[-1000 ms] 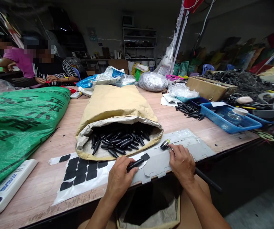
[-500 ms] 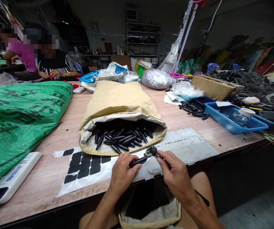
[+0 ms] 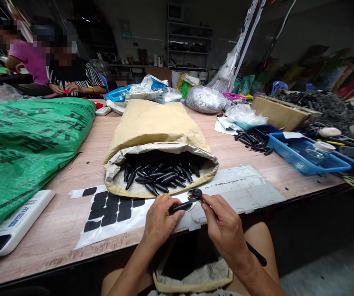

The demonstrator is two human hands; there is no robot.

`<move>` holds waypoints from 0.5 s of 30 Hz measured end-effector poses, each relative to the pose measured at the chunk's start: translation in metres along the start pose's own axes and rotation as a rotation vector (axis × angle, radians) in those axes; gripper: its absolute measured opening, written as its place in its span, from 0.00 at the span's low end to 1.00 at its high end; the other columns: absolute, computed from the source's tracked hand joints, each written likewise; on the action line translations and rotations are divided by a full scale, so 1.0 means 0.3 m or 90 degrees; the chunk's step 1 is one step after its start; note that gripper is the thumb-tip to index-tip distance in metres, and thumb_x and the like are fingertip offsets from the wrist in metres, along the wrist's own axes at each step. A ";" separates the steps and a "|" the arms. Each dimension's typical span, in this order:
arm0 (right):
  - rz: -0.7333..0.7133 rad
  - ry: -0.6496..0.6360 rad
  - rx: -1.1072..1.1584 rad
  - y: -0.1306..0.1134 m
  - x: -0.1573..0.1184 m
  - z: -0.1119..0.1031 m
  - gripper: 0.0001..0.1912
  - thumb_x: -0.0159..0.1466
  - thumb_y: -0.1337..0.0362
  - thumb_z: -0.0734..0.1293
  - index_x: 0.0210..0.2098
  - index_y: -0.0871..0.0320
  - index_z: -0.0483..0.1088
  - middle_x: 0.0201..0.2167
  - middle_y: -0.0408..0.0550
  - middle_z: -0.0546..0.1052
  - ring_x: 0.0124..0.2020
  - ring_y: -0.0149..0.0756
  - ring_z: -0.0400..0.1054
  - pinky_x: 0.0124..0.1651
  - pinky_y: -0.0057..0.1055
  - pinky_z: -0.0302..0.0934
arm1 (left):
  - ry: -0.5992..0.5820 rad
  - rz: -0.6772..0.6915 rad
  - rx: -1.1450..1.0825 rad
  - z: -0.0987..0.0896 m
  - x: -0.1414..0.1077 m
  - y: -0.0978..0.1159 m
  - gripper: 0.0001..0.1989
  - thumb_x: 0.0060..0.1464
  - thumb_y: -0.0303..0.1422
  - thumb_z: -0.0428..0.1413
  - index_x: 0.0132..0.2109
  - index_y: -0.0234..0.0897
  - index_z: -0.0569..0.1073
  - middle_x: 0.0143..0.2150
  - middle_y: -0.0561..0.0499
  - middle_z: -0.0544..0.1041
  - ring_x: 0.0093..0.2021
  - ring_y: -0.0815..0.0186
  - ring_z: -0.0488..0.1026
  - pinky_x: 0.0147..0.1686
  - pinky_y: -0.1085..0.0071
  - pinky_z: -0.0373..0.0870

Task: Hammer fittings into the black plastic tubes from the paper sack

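My left hand (image 3: 161,218) is closed round a black tapered piece (image 3: 180,207), its narrow end pointing right. My right hand (image 3: 223,213) pinches a dark tool with a round black head (image 3: 196,194), held just above that narrow end; its handle is mostly hidden in my fingers. Whether the two touch, I cannot tell. Directly behind my hands lies a tan sack (image 3: 152,123), its open mouth facing me, with several black pieces (image 3: 161,174) inside. A white sheet with black square stickers (image 3: 109,209) lies left of my left hand.
A grey flat board (image 3: 244,189) lies under and right of my hands. A second open sack (image 3: 195,283) is on my lap. Left are a green sack (image 3: 32,148) and a white scale (image 3: 17,222). A blue tray (image 3: 306,156) stands right. Two people (image 3: 72,78) sit far left.
The view has shifted slightly. My hands keep their holds; the round-headed tool has moved slightly relative to the black piece.
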State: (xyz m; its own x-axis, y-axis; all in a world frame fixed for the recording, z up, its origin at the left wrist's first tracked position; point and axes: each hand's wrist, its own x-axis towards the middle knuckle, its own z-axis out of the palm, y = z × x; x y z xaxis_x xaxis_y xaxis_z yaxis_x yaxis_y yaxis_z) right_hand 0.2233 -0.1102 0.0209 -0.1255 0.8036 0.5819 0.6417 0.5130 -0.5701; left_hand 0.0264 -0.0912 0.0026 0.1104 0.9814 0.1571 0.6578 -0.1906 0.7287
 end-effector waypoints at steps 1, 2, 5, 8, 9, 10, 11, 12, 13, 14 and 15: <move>0.003 -0.009 -0.002 0.000 -0.004 0.000 0.16 0.71 0.70 0.61 0.55 0.54 0.72 0.41 0.49 0.77 0.43 0.37 0.72 0.49 0.33 0.67 | 0.000 -0.001 0.002 -0.001 0.000 0.000 0.07 0.54 0.29 0.64 0.41 0.43 0.80 0.38 0.52 0.75 0.44 0.60 0.70 0.45 0.64 0.65; 0.009 -0.026 -0.006 0.001 -0.009 0.001 0.16 0.71 0.70 0.61 0.54 0.54 0.73 0.40 0.48 0.77 0.43 0.36 0.72 0.47 0.32 0.66 | -0.002 0.000 0.004 -0.002 0.000 0.001 0.07 0.54 0.29 0.64 0.41 0.43 0.80 0.38 0.52 0.75 0.44 0.60 0.70 0.45 0.64 0.65; 0.026 -0.048 -0.015 0.020 -0.018 -0.002 0.15 0.71 0.69 0.60 0.53 0.53 0.73 0.40 0.47 0.77 0.42 0.35 0.72 0.47 0.31 0.66 | -0.007 0.002 0.010 -0.008 0.000 0.005 0.07 0.54 0.29 0.63 0.41 0.42 0.79 0.38 0.52 0.75 0.44 0.59 0.70 0.45 0.64 0.65; 0.046 0.017 -0.052 0.079 -0.001 -0.037 0.14 0.71 0.68 0.61 0.53 0.53 0.73 0.42 0.47 0.78 0.45 0.36 0.73 0.50 0.32 0.65 | -0.007 0.004 0.014 -0.010 -0.002 0.009 0.06 0.55 0.29 0.63 0.41 0.42 0.79 0.38 0.51 0.76 0.45 0.58 0.70 0.45 0.63 0.65; 0.059 0.035 -0.082 0.110 0.010 -0.054 0.14 0.71 0.67 0.62 0.53 0.53 0.74 0.43 0.47 0.78 0.45 0.36 0.73 0.50 0.32 0.65 | -0.005 0.005 0.015 -0.010 -0.003 0.009 0.05 0.55 0.30 0.63 0.41 0.42 0.79 0.38 0.51 0.76 0.45 0.58 0.70 0.45 0.63 0.65; 0.075 0.045 -0.118 0.144 0.022 -0.071 0.14 0.71 0.66 0.62 0.53 0.53 0.74 0.43 0.47 0.79 0.46 0.37 0.73 0.50 0.33 0.64 | -0.004 0.007 0.017 -0.009 -0.004 0.008 0.05 0.56 0.30 0.62 0.41 0.42 0.79 0.38 0.50 0.76 0.45 0.58 0.70 0.45 0.63 0.65; 0.092 0.049 -0.161 0.182 0.033 -0.085 0.14 0.71 0.65 0.63 0.52 0.53 0.75 0.43 0.47 0.79 0.46 0.38 0.72 0.49 0.33 0.64 | -0.003 0.010 0.018 -0.008 -0.005 0.007 0.05 0.56 0.31 0.62 0.41 0.41 0.79 0.38 0.50 0.76 0.44 0.58 0.70 0.44 0.63 0.65; 0.107 0.049 -0.208 0.221 0.044 -0.096 0.13 0.70 0.65 0.64 0.51 0.53 0.76 0.42 0.47 0.79 0.45 0.39 0.72 0.49 0.34 0.63 | -0.002 0.015 0.019 -0.006 -0.006 0.004 0.05 0.57 0.31 0.62 0.41 0.41 0.79 0.38 0.50 0.76 0.44 0.58 0.70 0.44 0.63 0.65; 0.116 0.048 -0.254 0.259 0.052 -0.102 0.12 0.69 0.66 0.65 0.49 0.54 0.77 0.40 0.47 0.79 0.44 0.40 0.72 0.48 0.35 0.62 | -0.002 0.021 0.021 -0.005 -0.007 0.001 0.05 0.57 0.32 0.62 0.42 0.41 0.79 0.38 0.50 0.76 0.44 0.58 0.70 0.44 0.63 0.65; 0.121 0.044 -0.298 0.293 0.058 -0.103 0.12 0.68 0.66 0.65 0.48 0.54 0.77 0.39 0.47 0.79 0.44 0.41 0.71 0.47 0.35 0.61 | -0.002 0.026 0.022 -0.005 -0.007 -0.002 0.05 0.58 0.32 0.62 0.42 0.41 0.79 0.38 0.50 0.75 0.44 0.57 0.70 0.43 0.63 0.65; 0.122 0.043 -0.338 0.322 0.061 -0.100 0.11 0.67 0.67 0.66 0.48 0.55 0.77 0.38 0.47 0.78 0.42 0.41 0.70 0.46 0.35 0.60 | -0.003 0.031 0.023 -0.005 -0.008 -0.006 0.05 0.58 0.33 0.61 0.42 0.41 0.79 0.38 0.50 0.75 0.44 0.57 0.70 0.43 0.63 0.65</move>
State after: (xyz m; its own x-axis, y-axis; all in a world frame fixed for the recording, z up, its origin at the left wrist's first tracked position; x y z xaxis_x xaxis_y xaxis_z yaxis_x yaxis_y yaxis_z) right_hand 0.3057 -0.0548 -0.0061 0.0685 0.8371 0.5427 0.9430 0.1232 -0.3091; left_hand 0.0239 -0.0931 0.0020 0.1461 0.9711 0.1888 0.6785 -0.2372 0.6952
